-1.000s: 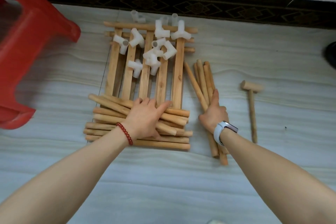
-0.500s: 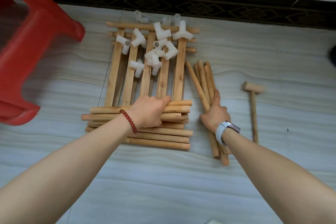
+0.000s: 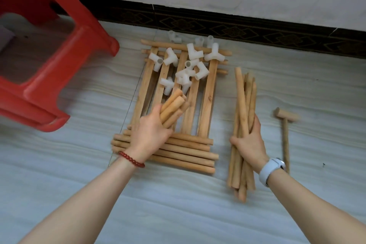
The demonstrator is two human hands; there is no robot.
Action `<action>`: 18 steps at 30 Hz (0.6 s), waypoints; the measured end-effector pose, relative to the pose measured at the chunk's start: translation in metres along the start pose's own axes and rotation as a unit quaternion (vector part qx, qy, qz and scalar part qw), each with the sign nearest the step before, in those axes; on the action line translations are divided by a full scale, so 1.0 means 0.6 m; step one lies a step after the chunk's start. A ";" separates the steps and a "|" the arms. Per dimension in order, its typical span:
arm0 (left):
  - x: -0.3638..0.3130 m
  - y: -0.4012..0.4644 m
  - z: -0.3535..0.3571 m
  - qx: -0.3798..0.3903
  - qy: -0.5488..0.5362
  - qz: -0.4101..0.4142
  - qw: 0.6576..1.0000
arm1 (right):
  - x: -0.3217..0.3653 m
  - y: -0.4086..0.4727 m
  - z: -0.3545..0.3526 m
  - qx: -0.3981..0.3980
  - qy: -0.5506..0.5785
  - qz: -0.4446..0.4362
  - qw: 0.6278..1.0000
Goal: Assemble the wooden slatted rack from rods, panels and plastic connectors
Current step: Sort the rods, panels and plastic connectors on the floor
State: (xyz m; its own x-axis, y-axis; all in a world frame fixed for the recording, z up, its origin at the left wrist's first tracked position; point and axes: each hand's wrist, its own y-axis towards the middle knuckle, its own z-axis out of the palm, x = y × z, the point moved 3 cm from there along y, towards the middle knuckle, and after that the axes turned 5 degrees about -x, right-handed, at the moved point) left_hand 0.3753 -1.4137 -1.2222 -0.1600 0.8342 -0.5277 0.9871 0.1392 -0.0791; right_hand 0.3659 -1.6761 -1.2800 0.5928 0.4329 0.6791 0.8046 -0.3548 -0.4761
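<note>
Left hand (image 3: pixel 150 132) grips short rods (image 3: pixel 172 107) | right hand (image 3: pixel 250 143) grips long rods (image 3: pixel 242 105) | round, pale wood

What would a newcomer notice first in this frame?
Probably the two hands full of wooden rods: the left hand grips a short bundle over the slatted panel, while the right hand holds a long bundle upright beside it. White plastic connectors lie scattered on the panel's far end. A big red stool fills the left side, and a small wooden mallet lies at the right.
</note>
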 end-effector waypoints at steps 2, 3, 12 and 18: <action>0.037 -0.003 -0.018 -0.019 -0.027 -0.113 0.993 | 0.022 -0.013 0.003 0.002 0.022 -0.037 0.999; 0.061 -0.007 -0.025 -0.028 -0.023 -0.157 0.987 | 0.033 -0.018 0.007 0.005 0.019 -0.050 0.999; 0.333 -0.106 -0.083 -0.057 -0.016 -0.446 0.893 | 0.114 -0.057 0.098 0.076 -0.103 -0.154 0.980; 0.397 -0.117 -0.075 -0.084 0.006 -0.452 0.888 | 0.139 -0.062 0.173 0.087 -0.159 -0.182 0.966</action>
State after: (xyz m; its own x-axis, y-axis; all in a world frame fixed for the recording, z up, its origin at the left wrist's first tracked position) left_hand 0.2677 -1.2009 -1.3041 -0.8878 0.3458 -0.3036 0.4397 0.8322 -0.3377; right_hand 0.3890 -1.5408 -1.2635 0.2274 0.7451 0.6270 0.9395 0.0015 -0.3425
